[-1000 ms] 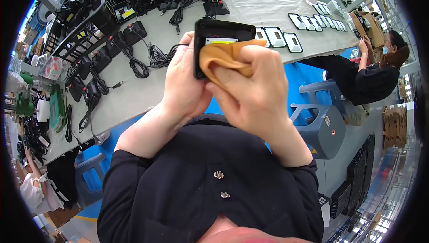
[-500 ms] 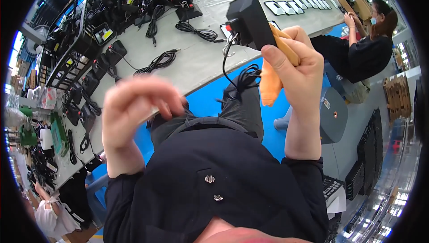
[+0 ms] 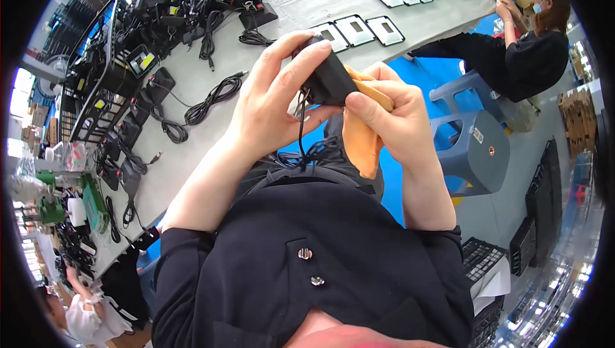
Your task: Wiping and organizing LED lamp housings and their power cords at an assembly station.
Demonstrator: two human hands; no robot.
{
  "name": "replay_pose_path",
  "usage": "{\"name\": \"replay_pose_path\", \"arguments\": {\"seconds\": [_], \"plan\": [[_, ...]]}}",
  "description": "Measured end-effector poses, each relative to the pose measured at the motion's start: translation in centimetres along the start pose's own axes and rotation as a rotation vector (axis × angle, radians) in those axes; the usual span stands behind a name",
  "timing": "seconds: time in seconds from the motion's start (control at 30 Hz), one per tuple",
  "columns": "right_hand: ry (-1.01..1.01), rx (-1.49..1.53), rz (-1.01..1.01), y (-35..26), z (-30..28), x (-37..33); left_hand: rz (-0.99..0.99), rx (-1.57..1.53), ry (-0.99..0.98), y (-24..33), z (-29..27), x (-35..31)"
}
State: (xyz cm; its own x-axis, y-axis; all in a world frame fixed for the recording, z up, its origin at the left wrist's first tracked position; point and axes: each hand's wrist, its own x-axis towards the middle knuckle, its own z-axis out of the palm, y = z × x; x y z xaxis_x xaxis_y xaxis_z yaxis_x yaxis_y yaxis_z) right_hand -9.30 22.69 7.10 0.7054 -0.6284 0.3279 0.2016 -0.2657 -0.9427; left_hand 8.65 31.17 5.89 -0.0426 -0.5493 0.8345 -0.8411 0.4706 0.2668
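A black box-shaped device (image 3: 333, 80) is held up tilted in front of my chest, between both hands. My left hand (image 3: 266, 101) is closed round its left end, with fingers over the top and the thumb below. On the other side, my right hand (image 3: 403, 121) pinches the device together with an orange cloth (image 3: 362, 146), which hangs down below the fingers. A thin black cable (image 3: 301, 127) drops from the device to a loose bundle near my lap. My left fingers hide part of the device's face.
On the grey-white table (image 3: 211, 114) lie coiled cables (image 3: 214, 99), black devices and rows of white, black-edged panels (image 3: 353, 30). A black rack (image 3: 96, 95) stands at left. A blue-grey stool (image 3: 477, 149) is at right. One co-worker (image 3: 538, 47) sits far right, another (image 3: 90, 306) lower left.
My left hand has come up and right to grip the device. The right hand has lowered the device and cloth slightly, toward the left. My view has shifted, showing more panels.
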Motion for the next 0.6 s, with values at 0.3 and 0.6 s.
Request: {"name": "replay_pose_path", "arguments": {"seconds": [0.3, 0.6], "plan": [[0.296, 0.175, 0.205, 8.1, -5.5, 0.4, -0.324, 0.077, -0.252, -4.4, 6.4, 2.5], [0.315, 0.292, 0.326, 11.3, -8.4, -1.3, -0.462, 0.304, -0.61, -12.3, 10.3, 2.1]]}}
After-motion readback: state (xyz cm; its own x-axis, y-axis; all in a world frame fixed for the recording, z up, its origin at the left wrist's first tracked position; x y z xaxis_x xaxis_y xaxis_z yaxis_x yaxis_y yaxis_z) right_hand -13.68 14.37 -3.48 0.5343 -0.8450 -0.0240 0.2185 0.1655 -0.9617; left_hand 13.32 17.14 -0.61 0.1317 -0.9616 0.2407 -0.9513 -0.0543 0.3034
